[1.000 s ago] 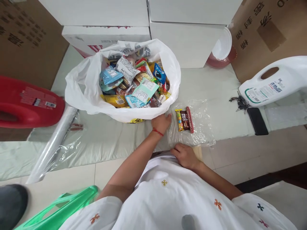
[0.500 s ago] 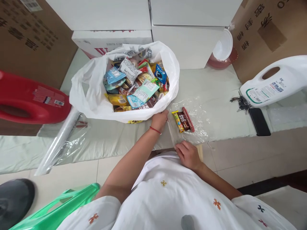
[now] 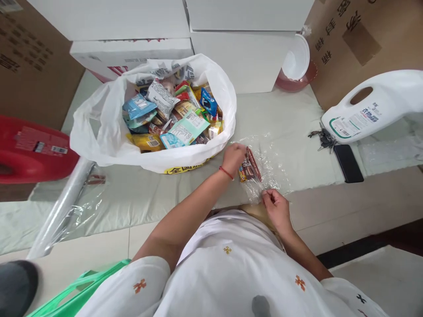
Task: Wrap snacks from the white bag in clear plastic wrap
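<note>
A sheet of clear plastic film (image 3: 277, 169) lies on the covered surface, its left side now drawn over a small row of packaged snacks (image 3: 248, 171), one brown with the word COCOA. My left hand (image 3: 235, 157), with a red cord at the wrist, is closed on the film's far edge at the snacks' upper left. Near the front edge, my right hand (image 3: 276, 207) pinches the near corner of the film between thumb and fingers. Beside my left hand stands a white plastic bag (image 3: 148, 160), wide at the mouth and full of assorted snack packets (image 3: 172, 114).
To the left are a red jug (image 3: 36, 149) and a roll of clear film (image 3: 61, 211). A white detergent bottle (image 3: 373, 105), keys (image 3: 324, 138) and a black phone (image 3: 348, 164) lie at right. White boxes (image 3: 241, 61) stand behind; a green bag (image 3: 79, 290) is below.
Both hands have moved right with the film's left edge, folding it over the snacks. My left hand now partly covers the snacks. The view has shifted slightly.
</note>
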Motion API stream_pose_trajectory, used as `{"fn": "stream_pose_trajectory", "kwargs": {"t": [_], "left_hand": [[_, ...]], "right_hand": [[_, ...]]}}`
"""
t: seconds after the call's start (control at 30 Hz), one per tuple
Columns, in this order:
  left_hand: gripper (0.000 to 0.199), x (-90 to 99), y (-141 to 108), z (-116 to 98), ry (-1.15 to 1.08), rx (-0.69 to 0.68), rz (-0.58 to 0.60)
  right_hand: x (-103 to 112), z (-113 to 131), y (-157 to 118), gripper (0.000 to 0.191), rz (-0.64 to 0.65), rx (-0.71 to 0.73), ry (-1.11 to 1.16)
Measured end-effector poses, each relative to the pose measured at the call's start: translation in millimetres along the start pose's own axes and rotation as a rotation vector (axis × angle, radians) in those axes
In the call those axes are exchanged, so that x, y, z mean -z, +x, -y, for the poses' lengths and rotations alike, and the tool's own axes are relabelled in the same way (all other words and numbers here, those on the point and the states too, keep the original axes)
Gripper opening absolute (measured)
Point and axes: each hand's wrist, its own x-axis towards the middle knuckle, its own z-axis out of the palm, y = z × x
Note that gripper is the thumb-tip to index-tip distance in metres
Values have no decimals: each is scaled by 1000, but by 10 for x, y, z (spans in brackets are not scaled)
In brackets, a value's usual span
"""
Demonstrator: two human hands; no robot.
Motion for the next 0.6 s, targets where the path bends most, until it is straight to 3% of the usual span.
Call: {"fn": "stream_pose_trajectory", "kwargs": {"t": [0.07, 0.13, 0.23, 0.3, 0.37, 0.5, 0.6], "left_hand": [[11, -46, -67, 99, 190, -193, 66], [18, -66, -118, 203, 527, -465, 151], [35, -62, -134, 327, 956, -728, 166], [42, -50, -113, 375, 1068, -776, 139], [38, -38, -91, 396, 1120, -801, 140], [28, -13, -97, 393, 1106, -836, 137], [26, -8, -123, 386, 1091, -832, 133]], "right_hand": [[45, -16, -24, 44, 42, 3, -65], [132, -15, -25, 44, 71, 19, -137], [318, -2, 136, 40, -111, 131, -276], [418, 3, 389, 40, -319, 236, -409], [453, 10, 712, 45, -414, 266, -540], [379, 82, 1253, 37, -332, 198, -596], [358, 215, 1422, 26, -165, 164, -403]]}}
